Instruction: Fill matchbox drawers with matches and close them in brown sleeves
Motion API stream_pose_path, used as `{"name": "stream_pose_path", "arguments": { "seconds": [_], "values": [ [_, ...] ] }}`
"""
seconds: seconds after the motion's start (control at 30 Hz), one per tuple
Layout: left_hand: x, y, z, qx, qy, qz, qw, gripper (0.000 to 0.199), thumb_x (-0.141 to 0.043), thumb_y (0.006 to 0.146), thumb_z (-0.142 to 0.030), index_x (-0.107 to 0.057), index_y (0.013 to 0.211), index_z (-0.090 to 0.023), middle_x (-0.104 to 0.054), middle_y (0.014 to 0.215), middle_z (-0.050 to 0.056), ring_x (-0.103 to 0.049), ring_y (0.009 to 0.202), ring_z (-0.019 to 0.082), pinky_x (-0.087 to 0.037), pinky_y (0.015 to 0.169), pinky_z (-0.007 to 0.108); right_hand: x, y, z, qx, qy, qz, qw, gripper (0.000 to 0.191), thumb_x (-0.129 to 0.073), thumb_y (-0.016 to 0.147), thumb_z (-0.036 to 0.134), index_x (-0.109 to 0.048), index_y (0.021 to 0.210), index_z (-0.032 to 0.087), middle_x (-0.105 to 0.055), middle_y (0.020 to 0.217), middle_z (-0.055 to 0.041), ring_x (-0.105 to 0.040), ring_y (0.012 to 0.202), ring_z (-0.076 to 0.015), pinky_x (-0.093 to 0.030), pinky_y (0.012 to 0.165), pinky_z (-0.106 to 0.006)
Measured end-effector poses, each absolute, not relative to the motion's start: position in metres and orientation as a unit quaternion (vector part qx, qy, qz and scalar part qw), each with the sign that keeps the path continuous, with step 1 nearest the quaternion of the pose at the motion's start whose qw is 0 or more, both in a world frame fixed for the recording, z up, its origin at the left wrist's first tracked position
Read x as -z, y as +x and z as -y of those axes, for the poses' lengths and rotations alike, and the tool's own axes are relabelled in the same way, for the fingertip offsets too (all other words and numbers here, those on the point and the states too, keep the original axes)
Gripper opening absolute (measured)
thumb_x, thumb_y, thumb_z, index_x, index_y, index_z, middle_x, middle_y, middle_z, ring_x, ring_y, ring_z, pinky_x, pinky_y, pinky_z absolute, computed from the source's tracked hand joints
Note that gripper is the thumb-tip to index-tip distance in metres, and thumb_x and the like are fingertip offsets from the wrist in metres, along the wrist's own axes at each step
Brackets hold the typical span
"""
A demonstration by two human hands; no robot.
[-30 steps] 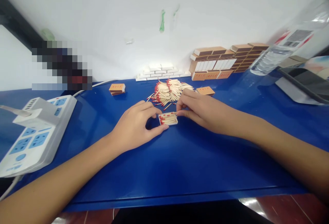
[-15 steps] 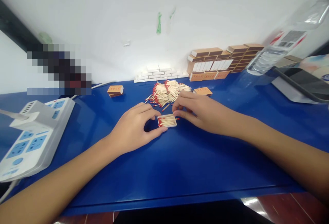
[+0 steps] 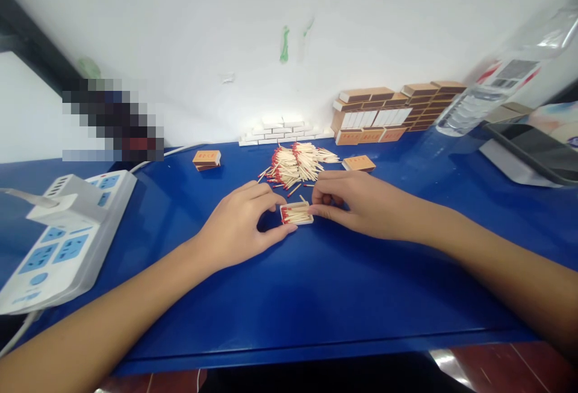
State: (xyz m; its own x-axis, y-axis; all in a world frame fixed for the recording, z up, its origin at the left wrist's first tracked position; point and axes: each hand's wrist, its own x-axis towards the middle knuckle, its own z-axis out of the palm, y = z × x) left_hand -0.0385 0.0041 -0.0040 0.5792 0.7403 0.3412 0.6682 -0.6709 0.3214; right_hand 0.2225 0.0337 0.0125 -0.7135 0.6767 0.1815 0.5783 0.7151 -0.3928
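A small white matchbox tray (image 3: 297, 222) rests on the blue table, partly filled with red-headed matches (image 3: 294, 215). My left hand (image 3: 244, 224) grips its left end, index finger on the far side and thumb on the near side. At the tray's right end is my right hand (image 3: 345, 200), thumb and fingers closed together at the rim; whatever they pinch is hidden. One matchstick (image 3: 302, 198) juts past the far rim. Just behind lies a big loose heap of matches (image 3: 295, 163), with a few strays in front of it.
White trays (image 3: 282, 131) are stacked along the wall. Orange matchboxes (image 3: 372, 135) form a larger stack to their right. Two small matchbox piles (image 3: 206, 158) (image 3: 359, 164) flank the heap. A power strip (image 3: 85, 248) lies left; a plastic bottle (image 3: 469, 101) and a dark phone-like slab (image 3: 537, 146) stand right.
The red-headed match that stuck out at the tray's right end no longer shows there. A stick now juts over the far rim. My right hand is slightly lower; the view has shifted a little.
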Motion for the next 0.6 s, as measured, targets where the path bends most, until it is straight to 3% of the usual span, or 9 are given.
{"name": "stream_pose_path", "arguments": {
  "seconds": [0.17, 0.37, 0.6],
  "values": [
    [0.004, -0.038, -0.004, -0.229, 0.887, -0.394, 0.075, 0.026, -0.074, 0.095, -0.042, -0.074, 0.108, -0.021, -0.069, 0.093, 0.005, -0.064, 0.091, 0.023, -0.05, 0.079, 0.036, -0.009, 0.223, -0.035, -0.159, -0.348, 0.909, 0.167, 0.023, -0.061, 0.102, 0.035, -0.06, 0.084, 0.022, -0.068, 0.085, -0.0045, -0.059, 0.075, -0.0189, -0.04, 0.066, -0.031],
    [0.004, -0.039, -0.004, -0.232, 0.887, -0.391, 0.076, 0.026, -0.074, 0.095, -0.043, -0.074, 0.108, -0.02, -0.068, 0.092, 0.004, -0.063, 0.088, 0.021, -0.049, 0.078, 0.035, -0.001, 0.221, -0.036, -0.191, -0.343, 0.899, 0.193, 0.014, -0.058, 0.105, 0.035, -0.063, 0.106, 0.022, -0.071, 0.098, -0.0063, -0.062, 0.082, -0.0197, -0.043, 0.07, -0.032],
    [0.003, -0.039, -0.004, -0.234, 0.888, -0.388, 0.075, 0.027, -0.075, 0.094, -0.042, -0.074, 0.109, -0.02, -0.068, 0.092, 0.004, -0.062, 0.087, 0.022, -0.05, 0.078, 0.037, 0.004, 0.216, -0.038, -0.181, -0.309, 0.905, 0.228, 0.013, -0.056, 0.105, 0.027, -0.066, 0.1, 0.02, -0.068, 0.097, -0.0058, -0.06, 0.084, -0.0184, -0.044, 0.074, -0.031]
  ]
}}
